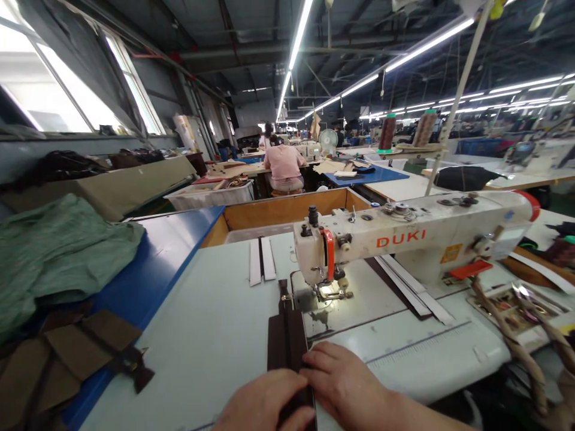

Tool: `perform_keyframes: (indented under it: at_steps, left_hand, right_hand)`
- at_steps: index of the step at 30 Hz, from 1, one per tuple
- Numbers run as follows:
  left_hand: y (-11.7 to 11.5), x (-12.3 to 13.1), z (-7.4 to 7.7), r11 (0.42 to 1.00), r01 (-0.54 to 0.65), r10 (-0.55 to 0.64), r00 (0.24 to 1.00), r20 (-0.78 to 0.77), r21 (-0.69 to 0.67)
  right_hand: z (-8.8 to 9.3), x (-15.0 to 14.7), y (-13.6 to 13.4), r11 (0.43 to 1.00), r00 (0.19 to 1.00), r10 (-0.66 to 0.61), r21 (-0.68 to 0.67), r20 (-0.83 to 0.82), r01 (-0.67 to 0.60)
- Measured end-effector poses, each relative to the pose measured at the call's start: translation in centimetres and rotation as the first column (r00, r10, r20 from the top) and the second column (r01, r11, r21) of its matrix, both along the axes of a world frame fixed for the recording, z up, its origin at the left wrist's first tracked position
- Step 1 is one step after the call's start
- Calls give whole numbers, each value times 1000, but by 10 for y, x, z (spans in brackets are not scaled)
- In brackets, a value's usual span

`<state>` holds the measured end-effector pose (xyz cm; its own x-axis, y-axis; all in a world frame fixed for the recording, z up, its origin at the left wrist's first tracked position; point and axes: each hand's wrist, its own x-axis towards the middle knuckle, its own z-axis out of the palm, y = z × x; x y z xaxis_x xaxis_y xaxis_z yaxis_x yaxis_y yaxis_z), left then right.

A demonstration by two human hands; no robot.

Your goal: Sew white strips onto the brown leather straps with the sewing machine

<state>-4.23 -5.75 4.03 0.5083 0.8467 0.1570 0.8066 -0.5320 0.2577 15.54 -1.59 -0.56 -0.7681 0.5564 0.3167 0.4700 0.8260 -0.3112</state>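
A dark brown strip of material (286,341) lies on the pale table (215,323), running from the table's near edge toward the presser foot (331,292) of a white DUKI sewing machine (417,239). My left hand (265,404) curls over the strip's near end with its fingers closed on it. My right hand (344,380) lies on the strip's right edge, fingers pressed together and flat. Both hands touch each other over the strip.
Brown cut pieces (72,353) and a green cloth (58,251) lie on the blue surface at left. Two pale strips (261,260) lie behind the needle. Scissors and tools (521,299) are at right. A person in pink (284,167) sits ahead.
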Motion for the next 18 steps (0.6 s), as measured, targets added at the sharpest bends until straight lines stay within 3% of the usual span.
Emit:
perform_keyframes:
  at_steps: [3,10,18]
  left_hand:
    - [30,-17,9,982,-174,178,983,-47,77]
    - [94,-13,-26,985,-53,74,990,-122,165]
    - [138,-24,-45,930,-170,212,972,-100,327]
  right_hand:
    - [-1,2,0,998,1000,16,63,-13,-15]
    - [1,3,1,988,999,-4,152,41,-2]
    - [-6,-5,9,966,992,-5,259,123,-27]
